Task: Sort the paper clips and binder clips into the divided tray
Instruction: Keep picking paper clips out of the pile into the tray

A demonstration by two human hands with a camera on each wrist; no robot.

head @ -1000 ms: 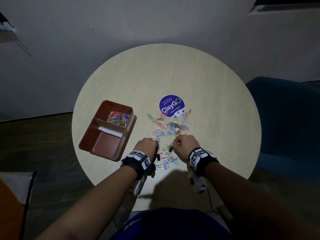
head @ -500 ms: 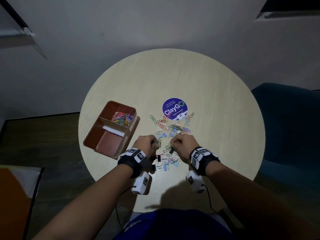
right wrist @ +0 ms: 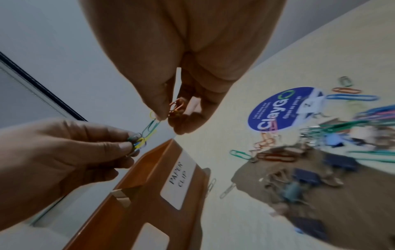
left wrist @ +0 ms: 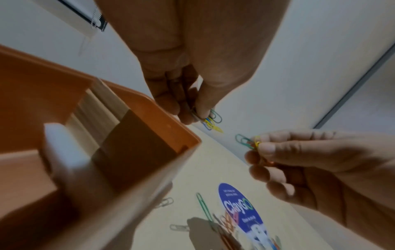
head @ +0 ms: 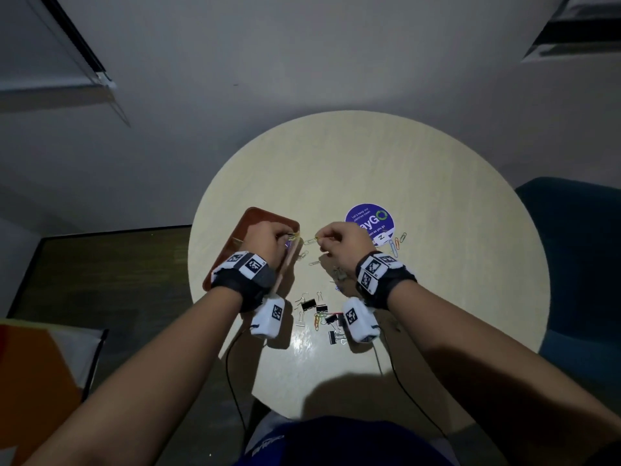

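My left hand (head: 285, 235) hovers over the far compartment of the brown divided tray (head: 255, 215) and pinches a small bunch of coloured paper clips (left wrist: 210, 121). Just right of the tray's rim, my right hand (head: 318, 237) pinches a green and a yellow paper clip (right wrist: 152, 124), with orange clips (right wrist: 177, 108) tucked in its curled fingers. In the right wrist view the tray's wall carries a label reading PAPER CLIP (right wrist: 179, 175). Black binder clips (head: 309, 304) lie on the table between my wrists. Loose paper clips (head: 394, 245) lie beyond my right hand.
The round pale table (head: 437, 264) bears a purple ClayGo sticker (head: 369, 218) near the pile. A blue chair (head: 578, 264) stands at the right. Wrist camera cables hang off the table's near edge.
Both hands have lifted off the pile and moved left and away to the tray, each carrying paper clips. The head view has shifted, so the table now sits lower in it.
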